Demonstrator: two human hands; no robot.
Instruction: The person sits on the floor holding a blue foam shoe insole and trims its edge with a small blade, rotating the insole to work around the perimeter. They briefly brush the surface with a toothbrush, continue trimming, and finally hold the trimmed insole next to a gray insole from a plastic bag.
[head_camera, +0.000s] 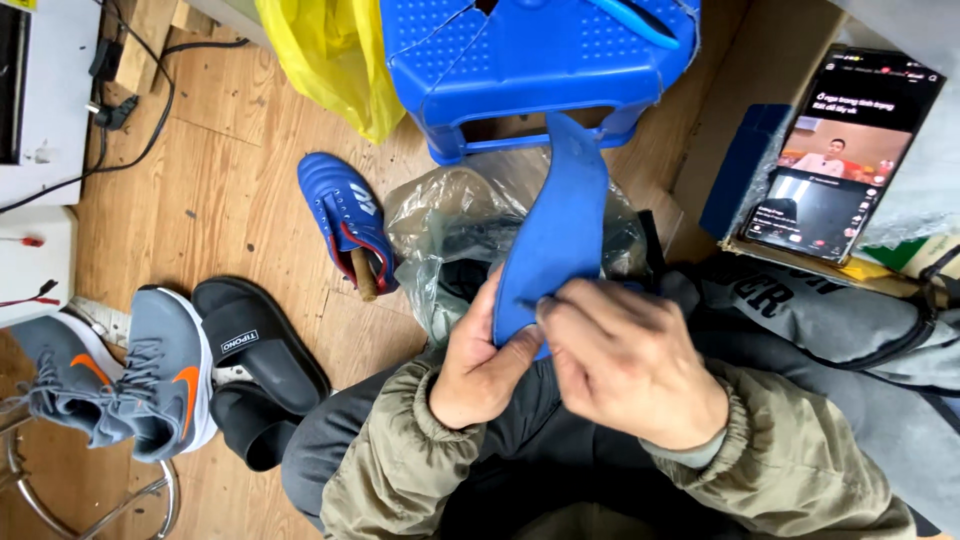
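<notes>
Both hands (560, 360) pinching blue insole (553, 240), clear bag (440, 215) behind, contents perhaps a shoe

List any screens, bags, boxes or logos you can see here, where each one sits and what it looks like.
Black smartphone: upper right, propped against a brown cardboard box, screen lit with a video.
Yellow plastic bag: top centre, crumpled on the floor.
Clear plastic bag: centre, behind both hands.
Black slide sandal: lower left, white logo on its strap.
Grey sneaker: lower left, orange logo.
</notes>
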